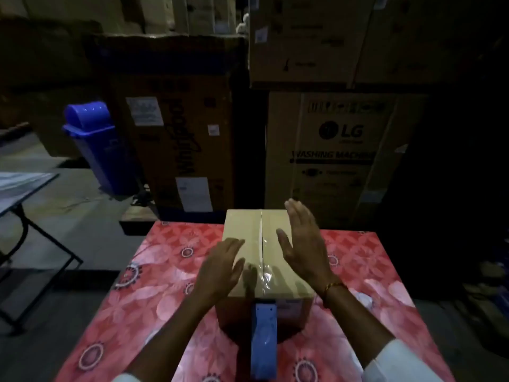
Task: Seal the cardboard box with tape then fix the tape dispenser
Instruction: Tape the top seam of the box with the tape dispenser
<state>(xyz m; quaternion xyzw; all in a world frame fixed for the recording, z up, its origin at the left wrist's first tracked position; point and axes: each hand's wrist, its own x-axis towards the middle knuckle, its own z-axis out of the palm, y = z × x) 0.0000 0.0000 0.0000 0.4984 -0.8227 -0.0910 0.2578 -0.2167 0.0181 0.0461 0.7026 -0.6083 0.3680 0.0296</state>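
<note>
Clear tape (pixel 261 260) runs along the centre seam of the cardboard box (pixel 248 232), which stands on the table (pixel 371 271). Both hands lie flat and released, left hand (pixel 223 268) and right hand (pixel 303 244) either side of the seam. The blue tape dispenser (pixel 263 340) lies nearer the person, handle toward them, midway between the wrists.
</note>
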